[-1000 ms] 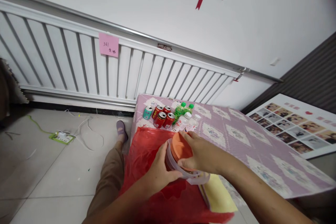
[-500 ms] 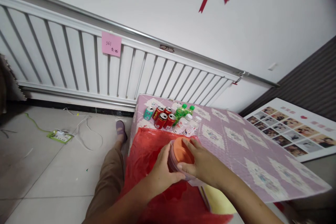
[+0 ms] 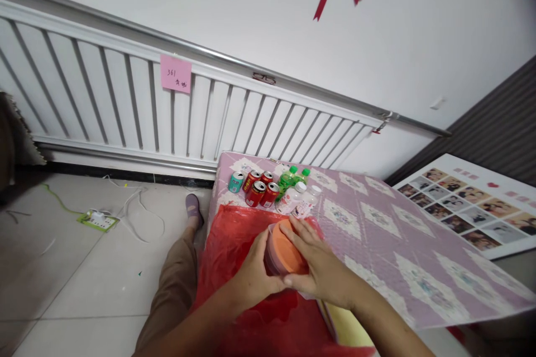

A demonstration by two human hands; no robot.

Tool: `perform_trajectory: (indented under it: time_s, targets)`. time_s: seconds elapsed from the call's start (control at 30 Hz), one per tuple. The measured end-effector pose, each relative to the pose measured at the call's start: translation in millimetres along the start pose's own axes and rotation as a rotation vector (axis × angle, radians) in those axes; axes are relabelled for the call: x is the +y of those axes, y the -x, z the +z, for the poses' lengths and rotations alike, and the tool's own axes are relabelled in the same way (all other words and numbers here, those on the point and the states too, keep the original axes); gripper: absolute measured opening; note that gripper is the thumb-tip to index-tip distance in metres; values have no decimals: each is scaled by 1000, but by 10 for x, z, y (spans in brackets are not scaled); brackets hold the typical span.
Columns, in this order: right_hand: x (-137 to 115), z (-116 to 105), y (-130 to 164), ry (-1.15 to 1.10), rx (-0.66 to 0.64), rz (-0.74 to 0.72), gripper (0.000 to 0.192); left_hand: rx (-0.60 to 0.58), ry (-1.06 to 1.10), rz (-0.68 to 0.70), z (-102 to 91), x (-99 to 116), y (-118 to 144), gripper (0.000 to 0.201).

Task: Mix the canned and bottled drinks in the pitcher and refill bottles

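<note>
Both my hands hold a round clear plastic container with an orange lid above a red plastic bag on the table. My left hand grips the container's left side. My right hand lies over the lid and its right edge, fingers spread across the top. The container's lower part is hidden behind my hands.
Several drink cans and small bottles stand at the table's far left corner. The table has a pink patterned cloth. A yellow sheet lies by my right forearm. A power strip and cables lie on the tiled floor. A photo board leans at right.
The lid, tilted up off the container a second ago, now sits down on it. My right hand has shifted over the lid's top. My left hand stays on the side.
</note>
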State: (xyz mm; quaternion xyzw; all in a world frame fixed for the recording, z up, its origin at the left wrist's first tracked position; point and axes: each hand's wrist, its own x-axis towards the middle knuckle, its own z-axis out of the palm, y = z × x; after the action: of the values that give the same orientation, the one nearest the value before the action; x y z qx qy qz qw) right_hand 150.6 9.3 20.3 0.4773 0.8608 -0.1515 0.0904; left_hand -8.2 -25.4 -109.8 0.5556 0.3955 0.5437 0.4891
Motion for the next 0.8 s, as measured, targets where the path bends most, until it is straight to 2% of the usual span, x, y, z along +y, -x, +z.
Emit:
perform_trajectory:
  time_s: [0.17,0.33,0.4,0.53,0.6,0.7,0.8]
  targets:
    - [-154,148,-1,42,71,140,92,18,-21,31,27,-24,-9,107]
    - [-299,149,14,15,89,255,91,15,4,23,31,8,13,107]
    - [-242,105,40,-69,79,230,95,-3,14,12,19,26,20,106]
    - [37,6,179,-339,97,58,95,-7,35,-20,1,42,30,106]
    - [171,17,264,-396,116,6,94,0,37,-32,0,38,34,107]
    - [274,159,342,-392,171,7,83,-1,27,-44,1,28,40,107]
    - [285,370,354,-350,296,31,69,-1,15,-35,1,24,43,107]
